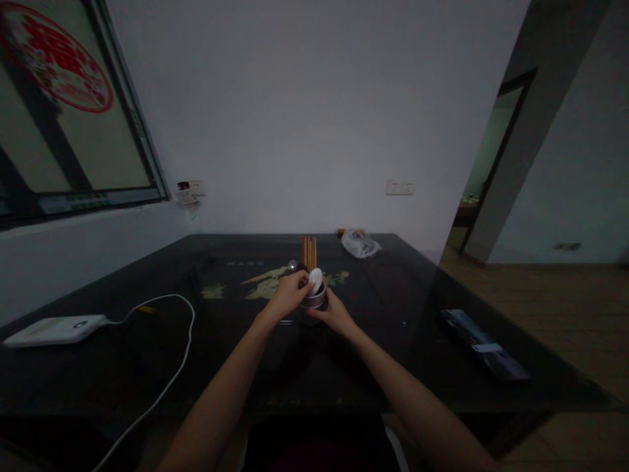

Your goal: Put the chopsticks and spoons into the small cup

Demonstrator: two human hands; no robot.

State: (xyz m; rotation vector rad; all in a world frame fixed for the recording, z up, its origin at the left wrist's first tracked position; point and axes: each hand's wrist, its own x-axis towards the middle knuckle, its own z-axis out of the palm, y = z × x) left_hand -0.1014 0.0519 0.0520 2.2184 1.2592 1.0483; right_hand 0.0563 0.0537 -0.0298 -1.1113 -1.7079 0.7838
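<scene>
A white spoon [316, 280], its rounded bowl end up, stands at the mouth of a small silvery cup [314, 300] in the middle of the table. My left hand [291, 290] pinches the spoon from the left side. Around the cup's right side and front curl the fingers of my right hand [337, 314]. Just behind, several wooden chopsticks [309, 252] stand upright; what holds them is hidden by my hand and the cup. A shiny round piece [293, 265], perhaps a metal spoon's end, shows left of the chopsticks.
On the dark glossy table [393, 282] lie a crumpled clear plastic bag [360, 244] at the back and a dark flat packet [484, 346] at right. A white power bank [56, 330] with a white cable [189, 334] lies at left, the cable running over the front edge.
</scene>
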